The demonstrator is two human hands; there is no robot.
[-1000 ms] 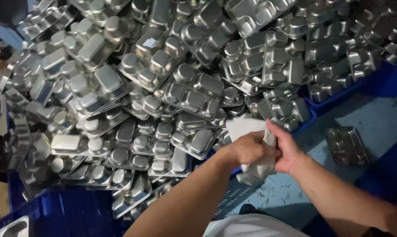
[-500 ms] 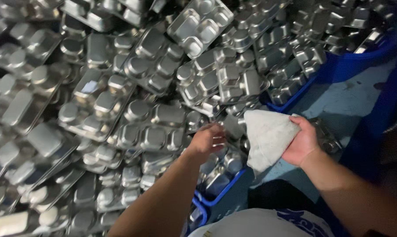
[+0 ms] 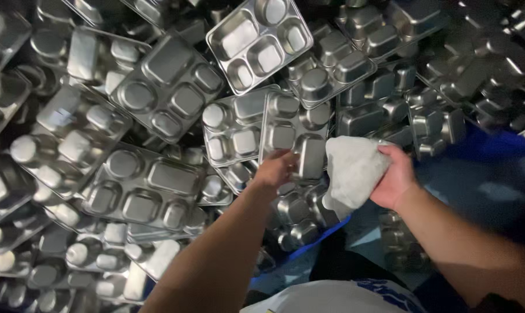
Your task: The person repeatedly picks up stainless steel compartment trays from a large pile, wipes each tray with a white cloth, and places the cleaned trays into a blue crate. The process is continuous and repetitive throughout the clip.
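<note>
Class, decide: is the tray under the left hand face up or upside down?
Upside down: the tray under the left hand shows bulging compartment undersides.

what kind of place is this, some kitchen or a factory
Likely a factory or wash area for metal tableware: a huge heap of steel compartment trays in blue crates, and the right hand holds a wiping cloth.

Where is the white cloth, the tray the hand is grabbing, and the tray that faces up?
white cloth (image 3: 355, 168), head view, middle of the cloth.
grabbed tray (image 3: 294, 136), head view, its underside.
face-up tray (image 3: 259, 42), head view, a central compartment.
</note>
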